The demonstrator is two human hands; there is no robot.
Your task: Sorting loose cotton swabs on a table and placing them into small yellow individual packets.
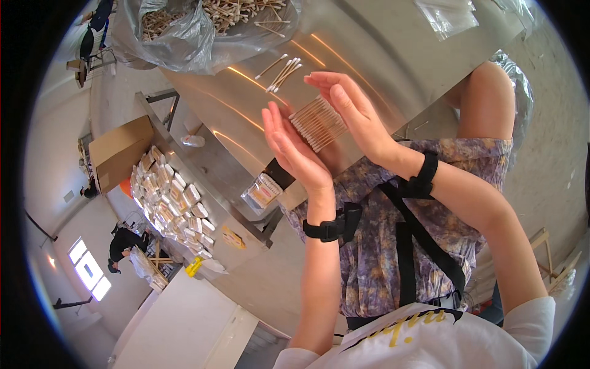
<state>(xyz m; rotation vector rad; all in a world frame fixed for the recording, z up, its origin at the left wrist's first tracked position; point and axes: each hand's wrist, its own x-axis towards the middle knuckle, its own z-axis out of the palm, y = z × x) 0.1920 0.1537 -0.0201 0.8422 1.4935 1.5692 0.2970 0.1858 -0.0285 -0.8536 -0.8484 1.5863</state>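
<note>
A neat flat row of cotton swabs (318, 123) lies between my two hands, over the metal table (393, 55). My left hand (297, 147) flanks one side, its fingers stretched out. On the other side is my right hand (356, 114), palm turned toward the swabs with fingers extended and slightly curved. Whether the palms press on the swab ends I cannot tell. A few loose cotton swabs (284, 75) lie on the table just beyond my fingertips. Black straps circle both wrists.
A clear plastic bag (184, 52) heaped with swabs sits at the far left, clear bags (445, 15) at the far right. A packed box of swabs (263, 190) is left of my left wrist. Many white packs (172, 197) and a cardboard box (120, 150) lie further left; a person (127, 243) works beyond.
</note>
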